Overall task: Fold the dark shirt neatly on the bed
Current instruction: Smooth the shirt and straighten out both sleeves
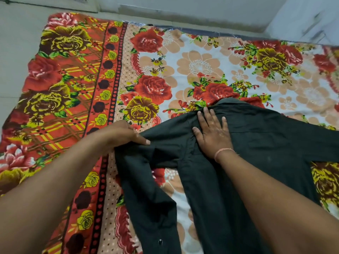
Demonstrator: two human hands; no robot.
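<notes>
A: Where's the shirt [266,143] lying?
B: On the bed [201,65]. The right hand [212,132] is pressing it flat, and the left hand [126,134] is pinching its shoulder.
A: Risk?
B: Pulling unevenly, it's risking a crooked, bunching fold.

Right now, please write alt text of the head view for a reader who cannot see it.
A person's right hand presses flat on a dark shirt near its collar, while the left hand grips the cloth at one sleeve. The shirt lies on a floral bedsheet.
</notes>
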